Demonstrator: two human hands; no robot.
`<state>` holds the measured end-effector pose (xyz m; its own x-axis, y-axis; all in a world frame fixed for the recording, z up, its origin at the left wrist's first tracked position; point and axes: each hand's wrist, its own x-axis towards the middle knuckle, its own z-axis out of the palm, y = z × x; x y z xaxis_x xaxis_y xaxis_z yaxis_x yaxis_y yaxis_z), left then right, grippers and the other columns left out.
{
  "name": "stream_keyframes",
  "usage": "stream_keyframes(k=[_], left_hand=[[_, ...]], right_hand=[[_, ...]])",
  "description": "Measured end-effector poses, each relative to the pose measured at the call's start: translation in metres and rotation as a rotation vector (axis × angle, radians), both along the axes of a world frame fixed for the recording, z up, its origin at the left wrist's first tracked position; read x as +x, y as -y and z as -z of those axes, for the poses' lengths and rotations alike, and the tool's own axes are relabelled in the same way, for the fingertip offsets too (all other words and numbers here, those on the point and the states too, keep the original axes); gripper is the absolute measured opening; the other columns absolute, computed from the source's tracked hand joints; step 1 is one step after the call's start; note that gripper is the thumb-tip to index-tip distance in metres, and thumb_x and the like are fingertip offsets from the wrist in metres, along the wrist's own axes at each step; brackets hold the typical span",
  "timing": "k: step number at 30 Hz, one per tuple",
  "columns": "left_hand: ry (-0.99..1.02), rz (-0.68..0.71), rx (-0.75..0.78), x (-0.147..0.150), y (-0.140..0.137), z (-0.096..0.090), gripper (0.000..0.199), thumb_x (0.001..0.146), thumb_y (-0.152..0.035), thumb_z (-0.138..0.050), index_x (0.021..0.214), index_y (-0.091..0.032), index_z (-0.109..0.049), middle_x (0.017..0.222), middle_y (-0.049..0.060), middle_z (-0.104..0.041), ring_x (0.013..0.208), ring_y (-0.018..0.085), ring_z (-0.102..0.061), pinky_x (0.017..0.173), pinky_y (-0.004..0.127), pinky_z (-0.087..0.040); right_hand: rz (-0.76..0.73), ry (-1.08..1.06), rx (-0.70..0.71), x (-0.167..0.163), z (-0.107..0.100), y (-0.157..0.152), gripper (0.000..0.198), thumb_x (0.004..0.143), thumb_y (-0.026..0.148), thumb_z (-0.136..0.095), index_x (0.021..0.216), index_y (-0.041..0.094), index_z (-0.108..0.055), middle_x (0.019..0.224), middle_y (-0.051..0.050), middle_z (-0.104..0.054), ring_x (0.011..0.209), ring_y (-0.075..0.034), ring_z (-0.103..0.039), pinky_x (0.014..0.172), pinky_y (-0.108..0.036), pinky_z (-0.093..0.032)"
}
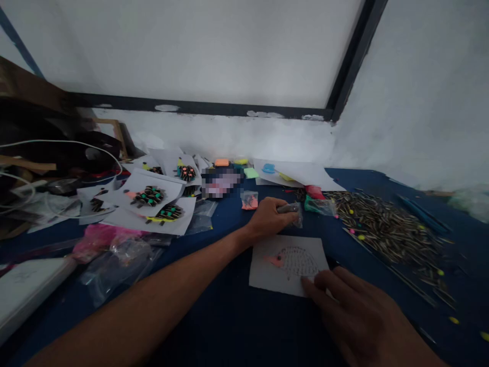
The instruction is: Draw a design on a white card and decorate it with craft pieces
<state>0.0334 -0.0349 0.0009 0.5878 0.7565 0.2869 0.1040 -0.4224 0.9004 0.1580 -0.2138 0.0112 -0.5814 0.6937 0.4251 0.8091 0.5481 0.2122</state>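
A small white sheet of paper [263, 275] with a drawn hedgehog lies flat on the blue table, its snout coloured pink. My left hand [269, 216] reaches past the sheet's far edge, its fingers closed on a small clear bag [298, 218] with something dark grey in it. At the sheet's lower right corner is my right hand [355, 311], fingers curled and thumb over the paper; the fingertips are partly hidden. Beyond my left hand sits a small bag of orange-pink clay [249, 201].
Right: a wide heap of dark striped seeds [389, 224] with yellow and pink bits. Left: papers [179, 196] bearing seed-covered hedgehogs, then clear plastic bags [118, 262] and a white box [34, 285]. Behind: clay packets [251, 173] and a green packet [311, 204], before the wall.
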Motion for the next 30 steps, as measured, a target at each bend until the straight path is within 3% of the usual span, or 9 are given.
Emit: stream_keyframes(k=[6,21,30], left_hand=[[-0.049,-0.012,0.110,0.002,0.001,0.003,0.022,0.073,-0.028,-0.058,0.057,-0.012,-0.058,0.051,-0.004,-0.041,0.052,0.007,-0.038,0.048,0.020,-0.024],[-0.056,-0.017,0.138,0.002,0.001,0.003,0.023,0.073,-0.027,-0.058,0.055,-0.013,-0.055,0.050,-0.004,-0.042,0.052,0.007,-0.038,0.048,0.020,-0.025],[-0.069,-0.011,0.139,0.002,0.001,0.004,0.022,0.073,-0.027,-0.058,0.056,-0.013,-0.056,0.051,-0.004,-0.043,0.051,0.007,-0.039,0.047,0.020,-0.025]], right_hand=[[0.028,0.067,0.055,0.005,0.013,0.003,0.034,0.087,0.007,-0.035,0.112,0.012,-0.057,0.084,-0.010,-0.063,0.070,-0.021,-0.057,0.061,-0.036,-0.047],[0.027,-0.026,-0.004,-0.001,-0.005,0.008,0.033,0.082,0.007,-0.038,0.101,0.015,-0.064,0.078,-0.008,-0.067,0.066,-0.020,-0.060,0.059,-0.034,-0.049],[0.042,-0.039,-0.006,0.001,-0.004,0.010,0.040,0.080,0.005,-0.038,0.112,0.016,-0.059,0.080,-0.008,-0.066,0.065,-0.018,-0.061,0.056,-0.032,-0.049]])
